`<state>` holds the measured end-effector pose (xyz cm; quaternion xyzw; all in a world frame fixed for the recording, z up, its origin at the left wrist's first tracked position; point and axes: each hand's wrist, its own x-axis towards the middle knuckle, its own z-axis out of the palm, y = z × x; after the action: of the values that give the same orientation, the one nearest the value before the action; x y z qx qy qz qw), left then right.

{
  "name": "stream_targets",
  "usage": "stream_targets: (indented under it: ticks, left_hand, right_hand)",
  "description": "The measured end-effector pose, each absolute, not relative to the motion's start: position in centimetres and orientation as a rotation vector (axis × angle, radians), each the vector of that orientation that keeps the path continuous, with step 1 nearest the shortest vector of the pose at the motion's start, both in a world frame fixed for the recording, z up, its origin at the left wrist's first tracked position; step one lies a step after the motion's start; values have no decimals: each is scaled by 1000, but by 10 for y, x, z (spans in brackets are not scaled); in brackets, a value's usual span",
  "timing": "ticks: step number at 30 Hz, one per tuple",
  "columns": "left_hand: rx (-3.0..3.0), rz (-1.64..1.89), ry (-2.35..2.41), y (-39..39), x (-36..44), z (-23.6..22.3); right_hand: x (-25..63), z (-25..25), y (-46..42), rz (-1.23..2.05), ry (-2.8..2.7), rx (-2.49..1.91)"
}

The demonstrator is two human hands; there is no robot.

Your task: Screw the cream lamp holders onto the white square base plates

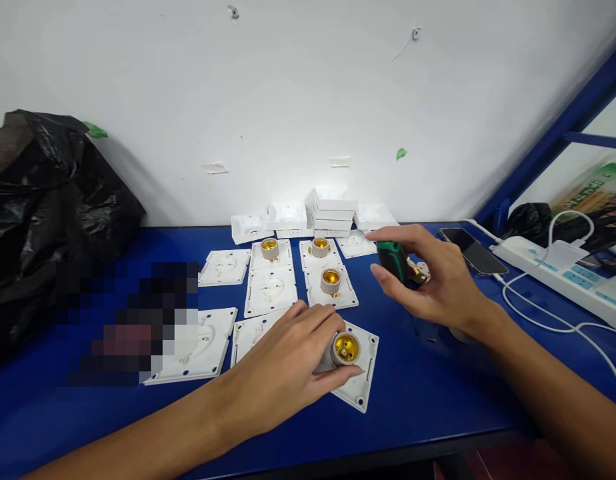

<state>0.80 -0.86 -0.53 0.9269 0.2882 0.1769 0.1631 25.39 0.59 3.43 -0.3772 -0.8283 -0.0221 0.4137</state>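
Note:
My left hand (303, 360) is closed around a round lamp socket (346, 348) with a brass-coloured inside, sitting on a square white plate (361, 393). Thumb and fingers grip the socket from its left side. To the right and higher, my right hand (433, 273) pinches the green and black handle of a screwdriver (393, 261); its shaft cannot be made out. Small brass-coloured parts (418, 272) show behind the handle, by the right palm. Farther back, more sockets (331, 281) stand on white plates (272, 291), and other plates lie bare.
White boxes (333, 207) are stacked against the wall. A black plastic bag (53, 220) fills the left side. On the right are a phone (473, 251), a white power strip (563, 273) and looping cables. A small screw (431, 341) lies on the blue table (413, 413).

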Motion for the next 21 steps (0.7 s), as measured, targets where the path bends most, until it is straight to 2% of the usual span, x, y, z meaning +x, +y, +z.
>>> stream_targets:
  ticks: [7, 21]
  left_hand:
    - [2644, 531, 800, -8, 5, -5]
    - [2669, 588, 738, -7, 4, -2]
  right_hand:
    - [262, 42, 14, 127, -2309, -1054]
    - [262, 43, 19, 197, -2498, -1248]
